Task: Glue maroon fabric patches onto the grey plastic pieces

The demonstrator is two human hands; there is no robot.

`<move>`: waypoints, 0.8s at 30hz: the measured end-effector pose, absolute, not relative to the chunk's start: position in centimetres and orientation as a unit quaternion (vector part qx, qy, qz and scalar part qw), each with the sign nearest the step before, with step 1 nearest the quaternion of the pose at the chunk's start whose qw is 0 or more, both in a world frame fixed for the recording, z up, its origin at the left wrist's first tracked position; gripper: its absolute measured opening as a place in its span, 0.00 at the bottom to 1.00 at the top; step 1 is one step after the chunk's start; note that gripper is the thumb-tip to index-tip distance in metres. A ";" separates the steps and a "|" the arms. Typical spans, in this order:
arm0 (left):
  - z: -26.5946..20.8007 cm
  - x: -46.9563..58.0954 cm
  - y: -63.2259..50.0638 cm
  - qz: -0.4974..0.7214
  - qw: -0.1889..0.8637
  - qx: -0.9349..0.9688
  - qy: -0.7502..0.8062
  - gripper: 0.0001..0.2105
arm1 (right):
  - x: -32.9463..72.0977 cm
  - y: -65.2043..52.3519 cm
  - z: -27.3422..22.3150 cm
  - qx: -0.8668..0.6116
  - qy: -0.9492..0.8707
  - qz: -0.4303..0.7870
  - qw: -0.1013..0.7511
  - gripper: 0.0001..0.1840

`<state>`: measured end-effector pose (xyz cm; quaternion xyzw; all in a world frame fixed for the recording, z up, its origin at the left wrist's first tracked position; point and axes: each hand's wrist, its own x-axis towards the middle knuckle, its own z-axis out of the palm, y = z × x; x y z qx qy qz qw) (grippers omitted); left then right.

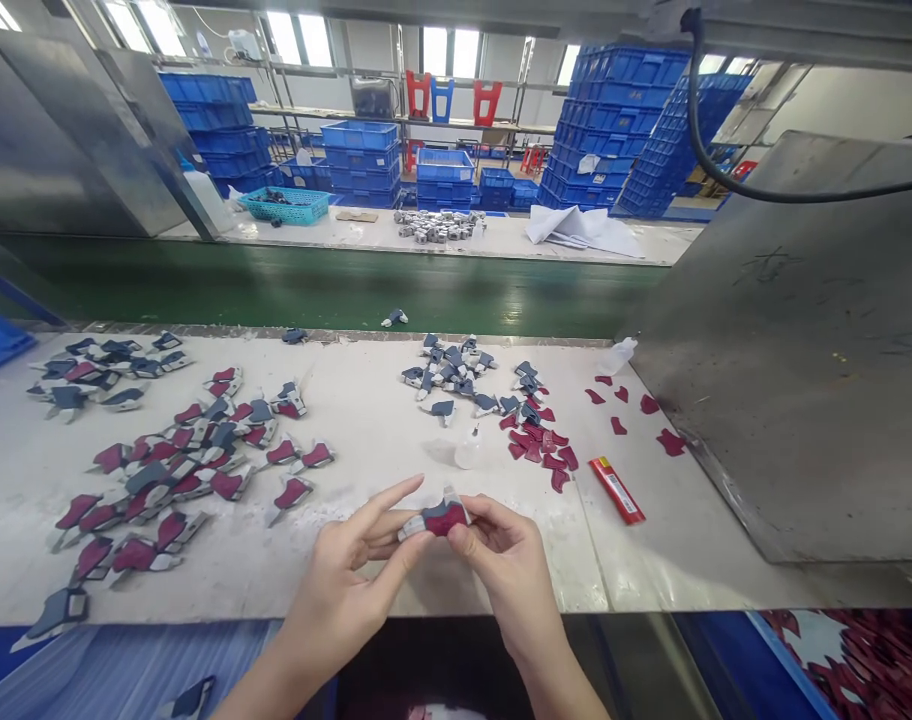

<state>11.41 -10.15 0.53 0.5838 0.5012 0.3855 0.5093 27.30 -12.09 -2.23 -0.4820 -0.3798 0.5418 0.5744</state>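
Between my two hands, above the front of the white table (381, 440), is a small grey-and-white plastic part with a maroon panel (445, 517). My left hand (355, 570) grips its pale left end between thumb and fingers, with the index finger stretched out. My right hand (510, 560) pinches the right side, its thumb at the maroon panel. Just beyond stands a small translucent bottle (469, 450). Maroon panels (535, 440) lie in a loose heap to its right. Behind it is a pile of grey parts without maroon panels (456, 370).
Several parts with maroon panels (171, 450) spread over the left side. A red packet (616, 490) lies at right, near a metal panel (808, 350). Across the back runs a green belt (313, 285). A blue bin (790, 665) at lower right holds maroon pieces.
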 end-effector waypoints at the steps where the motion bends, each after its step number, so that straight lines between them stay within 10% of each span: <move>1: 0.7 11.4 -9.9 0.379 0.531 0.569 0.500 0.21 | 27.4 -12.0 -2.2 -0.495 -0.401 0.505 0.582 0.18; 5: 1.3 11.5 -9.3 0.348 0.644 0.489 0.476 0.21 | 28.2 -12.0 -2.1 -0.555 -0.554 0.211 0.583 0.30; 8: 1.5 11.5 -8.8 0.339 0.681 0.455 0.462 0.22 | 29.1 -11.8 -1.8 -0.523 -0.657 0.065 0.540 0.20; 19: 4.2 10.0 -5.2 0.192 0.620 0.618 0.444 0.31 | 30.3 -9.9 -1.0 -0.423 -0.768 0.098 0.472 0.10; 24: 4.4 7.4 6.5 0.259 0.388 0.703 0.537 0.26 | 30.4 -10.3 -1.0 -0.421 -0.745 0.080 0.511 0.11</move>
